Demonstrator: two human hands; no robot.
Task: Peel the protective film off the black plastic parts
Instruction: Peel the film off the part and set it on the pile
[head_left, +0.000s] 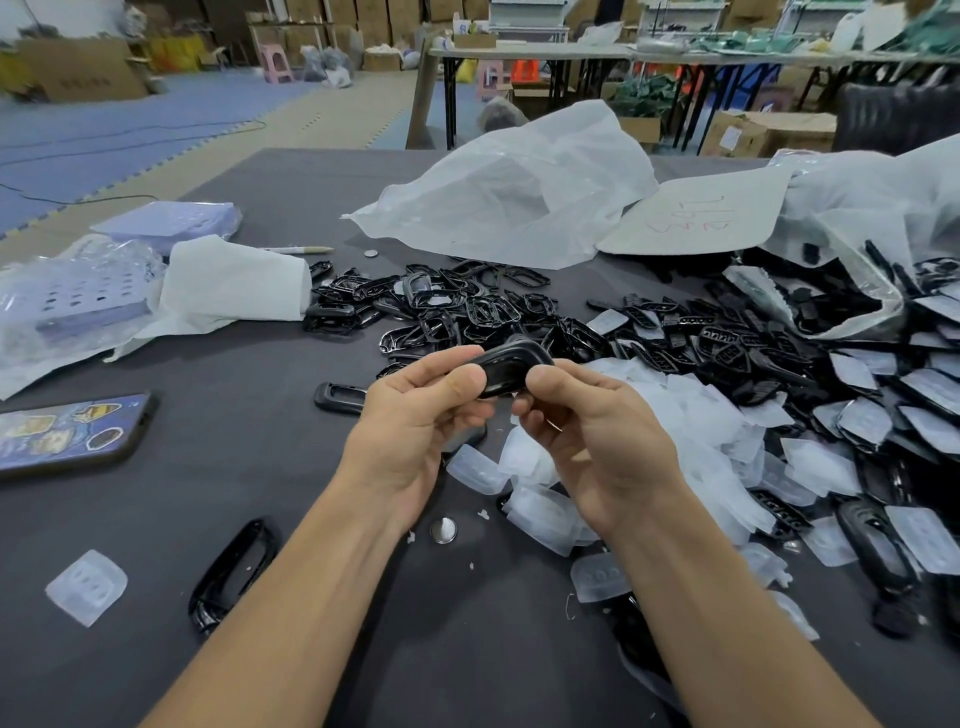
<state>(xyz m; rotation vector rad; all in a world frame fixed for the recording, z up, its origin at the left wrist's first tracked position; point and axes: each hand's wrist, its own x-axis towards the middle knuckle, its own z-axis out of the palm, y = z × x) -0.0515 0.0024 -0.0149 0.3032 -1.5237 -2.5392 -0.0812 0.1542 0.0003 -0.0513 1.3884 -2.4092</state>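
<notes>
Left hand (415, 415): fingers (460, 382) were curled, thumb on top, pinching the left end of the held black part (511, 366). I judged this the steadying grip.
Right hand (587, 431): fingers were curled, thumb tip pressed at the part's right end, probably picking for a film edge. Couldn't tell if any film was on the part.
Held black part: it was up off the tabletop (234, 467), between both hands and centre frame. Likely raised so the edge could be seen and worked.
Film pile (691, 431): whitish peeled films were heaped just beside and under the right hand. It looked like a drop zone kept within reach.
Filmed parts (883, 395): these were at the far right, spilling from a clear bag (841, 291), many with white film on. Probably the feed stock, on the picking side.
Bare frames (467, 312): a glossy black heap lay behind the hands, with no film seen on it. Possibly the done pile.
Strays: a lone frame (234, 571) lay by the left forearm, one film piece (85, 586) at near left, and a round metal disc (443, 531) between the wrists.
Phone (67, 431): it sat at the left edge, well apart from the work.
Progress: judged as mid-batch, with plenty of filmed parts left.
Risk: the glossy part could slip from a two-point pinch.
</notes>
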